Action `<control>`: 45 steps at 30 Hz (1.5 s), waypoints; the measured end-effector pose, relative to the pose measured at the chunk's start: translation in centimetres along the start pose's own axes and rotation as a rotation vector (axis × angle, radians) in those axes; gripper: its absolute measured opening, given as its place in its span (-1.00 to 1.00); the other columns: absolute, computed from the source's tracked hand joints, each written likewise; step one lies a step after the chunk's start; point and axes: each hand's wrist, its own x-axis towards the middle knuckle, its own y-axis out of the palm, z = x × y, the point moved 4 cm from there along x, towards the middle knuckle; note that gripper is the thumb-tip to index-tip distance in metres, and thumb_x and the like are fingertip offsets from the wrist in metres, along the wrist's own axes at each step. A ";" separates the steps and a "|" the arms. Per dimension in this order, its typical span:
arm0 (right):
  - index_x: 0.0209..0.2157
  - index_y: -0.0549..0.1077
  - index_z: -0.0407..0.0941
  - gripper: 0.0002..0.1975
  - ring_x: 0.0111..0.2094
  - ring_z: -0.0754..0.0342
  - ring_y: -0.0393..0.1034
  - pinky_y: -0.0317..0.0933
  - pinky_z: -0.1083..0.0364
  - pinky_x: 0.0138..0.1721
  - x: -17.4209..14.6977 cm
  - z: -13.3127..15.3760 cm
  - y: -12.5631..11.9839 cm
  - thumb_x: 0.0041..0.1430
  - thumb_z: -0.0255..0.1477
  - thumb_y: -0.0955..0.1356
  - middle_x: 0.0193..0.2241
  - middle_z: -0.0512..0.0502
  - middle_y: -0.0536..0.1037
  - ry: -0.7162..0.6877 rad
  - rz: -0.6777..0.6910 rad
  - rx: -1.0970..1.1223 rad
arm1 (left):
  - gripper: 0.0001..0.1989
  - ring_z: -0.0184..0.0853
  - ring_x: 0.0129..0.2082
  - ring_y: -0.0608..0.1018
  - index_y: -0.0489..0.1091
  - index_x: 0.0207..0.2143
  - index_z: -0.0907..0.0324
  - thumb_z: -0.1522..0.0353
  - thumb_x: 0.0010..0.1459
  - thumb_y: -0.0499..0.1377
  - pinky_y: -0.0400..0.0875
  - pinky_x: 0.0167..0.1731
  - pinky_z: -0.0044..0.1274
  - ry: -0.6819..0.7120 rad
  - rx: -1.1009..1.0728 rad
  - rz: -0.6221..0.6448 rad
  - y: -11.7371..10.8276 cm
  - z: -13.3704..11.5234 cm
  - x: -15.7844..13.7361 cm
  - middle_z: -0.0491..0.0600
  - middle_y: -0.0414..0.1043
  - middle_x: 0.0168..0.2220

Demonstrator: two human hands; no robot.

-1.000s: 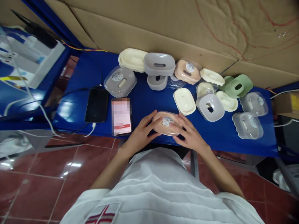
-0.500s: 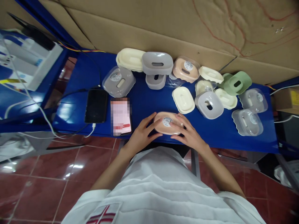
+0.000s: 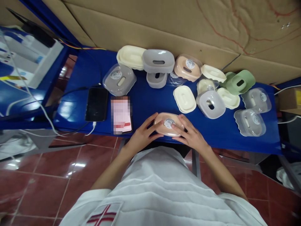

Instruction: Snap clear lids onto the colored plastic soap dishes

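A peach plastic soap dish [image 3: 162,128] with a round printed label lies at the table's front edge, close to my body. My left hand [image 3: 145,131] grips its left end, fingers over the top and thumb along the near side. Around its right end, my right hand [image 3: 190,133] holds it the same way, with one fingertip by the label. Just beyond it lies a cream oval dish part [image 3: 184,99], and a grey slotted piece [image 3: 215,110] sits to the right of that. The underside of the peach dish is hidden.
Along the back of the blue table [image 3: 143,106] stand cream dish parts [image 3: 131,56], grey slotted parts [image 3: 158,61], another peach dish [image 3: 188,70] and green parts [image 3: 244,82]. Clear-lidded dishes [image 3: 250,124] sit at right. At left are a lit phone [image 3: 122,117] and a dark cabled device [image 3: 97,105].
The camera view has shifted slightly. Both hands keep nearly the same hold on the peach soap dish, and the parts on the table stay where they were.
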 end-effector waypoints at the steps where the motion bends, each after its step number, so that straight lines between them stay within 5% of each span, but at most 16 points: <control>1: 0.55 0.02 0.20 -0.08 0.53 -0.27 0.03 0.25 -0.24 0.45 0.0 0.0 0.0 0.33 -0.27 0.51 0.58 -0.16 -0.05 -0.004 0.000 0.006 | -0.28 -0.07 0.41 0.43 0.17 0.47 -0.10 0.22 0.35 0.34 0.51 0.32 -0.16 -0.003 -0.001 0.003 0.1 0.1 -0.1 0.16 0.22 0.47; 9: 0.59 -0.25 0.17 0.08 0.56 -0.33 -0.10 0.20 -0.36 0.45 0.4 -0.6 0.0 0.34 -0.20 0.50 0.60 -0.16 -0.23 0.013 -0.018 0.071 | -0.39 -0.01 0.39 0.43 0.34 0.30 0.00 0.29 0.26 0.44 0.47 0.31 -0.09 -0.119 0.010 0.049 -0.5 -0.3 1.3 0.18 0.30 0.42; 12: 0.59 -0.29 0.10 0.09 0.57 -0.36 -0.13 0.16 -0.42 0.43 -0.2 -1.3 -0.7 0.36 -0.16 0.48 0.60 -0.23 -0.25 0.095 -0.137 0.031 | -0.41 -0.04 0.33 0.49 0.38 0.24 -0.01 0.27 0.23 0.47 0.48 0.28 -0.17 -0.132 0.088 -0.115 -3.8 0.3 2.0 0.13 0.37 0.36; 17: 0.58 -0.16 0.12 -0.04 0.53 -0.41 -0.02 0.15 -0.45 0.38 -1.6 -3.2 -2.0 0.40 -0.24 0.45 0.58 -0.32 -0.10 0.294 -0.360 -0.167 | -0.20 -0.04 0.21 0.53 0.30 0.20 0.18 0.11 0.06 0.56 0.54 0.12 -0.22 -0.335 0.285 -0.623 -12.2 5.7 3.1 0.11 0.43 0.21; 22: 0.55 0.02 0.02 -0.14 0.51 -0.52 -0.04 0.02 -0.52 0.36 -2.4 -5.0 -2.8 0.40 -0.13 0.42 0.55 -0.44 -0.05 0.521 -0.400 -0.340 | -0.27 -0.07 0.17 0.46 0.23 0.11 0.27 0.20 0.10 0.55 0.40 0.24 -0.06 -0.536 0.427 -0.569 -14.8 10.2 5.0 0.11 0.36 0.13; 27: 0.47 0.24 -0.06 -0.32 0.49 -0.45 0.07 0.05 -0.47 0.36 -3.0 -6.9 -2.7 0.45 -0.10 0.36 0.45 -0.42 0.24 0.646 -0.322 -0.331 | -0.20 0.00 0.31 0.33 0.18 0.23 0.27 0.21 0.13 0.53 0.22 0.38 0.01 -0.535 0.440 -0.482 -14.0 10.0 6.0 0.16 0.27 0.25; 33: 0.21 0.52 -0.04 -0.66 0.28 -0.22 0.43 0.17 -0.27 0.32 -3.0 -6.7 -3.4 0.50 -0.34 0.34 0.16 -0.20 0.63 0.520 -0.408 -0.344 | 0.23 0.17 0.37 0.26 -0.06 0.46 0.40 0.17 0.00 0.60 0.19 0.37 0.08 -0.594 0.509 -0.407 -14.5 9.7 5.8 0.35 0.13 0.37; 36: 0.21 0.52 -0.02 -0.66 0.20 -0.16 0.50 0.18 -0.22 0.30 -2.1 -4.2 -3.6 0.46 -0.41 0.38 0.12 -0.16 0.65 0.412 -0.413 -0.335 | 0.21 0.18 0.40 0.23 -0.07 0.50 0.35 0.12 0.05 0.55 0.17 0.39 0.08 -0.467 0.556 -0.461 -13.8 7.0 5.1 0.35 0.10 0.41; 38: 0.22 0.51 0.00 -0.65 0.18 -0.12 0.52 0.16 -0.20 0.31 -0.9 -1.8 -3.1 0.45 -0.44 0.40 0.12 -0.14 0.66 0.314 -0.359 -0.280 | 0.00 0.14 0.42 0.25 0.00 0.49 0.24 0.16 0.19 0.46 0.23 0.38 0.02 -0.301 0.492 -0.440 -11.8 4.1 4.5 0.31 0.16 0.40; 43: 0.25 0.47 0.00 -0.65 0.23 -0.06 0.47 0.12 -0.17 0.37 2.6 2.3 -0.7 0.49 -0.43 0.37 0.17 -0.12 0.64 0.118 -0.177 -0.113 | -0.41 0.04 0.46 0.32 0.22 0.43 -0.03 0.27 0.42 0.24 0.34 0.35 -0.09 -0.017 0.295 0.111 -2.6 -1.2 2.7 0.14 0.19 0.48; 45: 0.28 0.44 -0.01 -0.63 0.29 -0.06 0.43 0.14 -0.17 0.38 3.4 2.1 -0.3 0.52 -0.38 0.34 0.23 -0.14 0.59 0.078 -0.124 -0.060 | -0.51 0.07 0.51 0.24 0.33 0.38 0.01 0.30 0.45 0.21 0.31 0.37 -0.06 0.007 0.341 0.187 -0.6 -1.7 2.1 0.14 0.21 0.48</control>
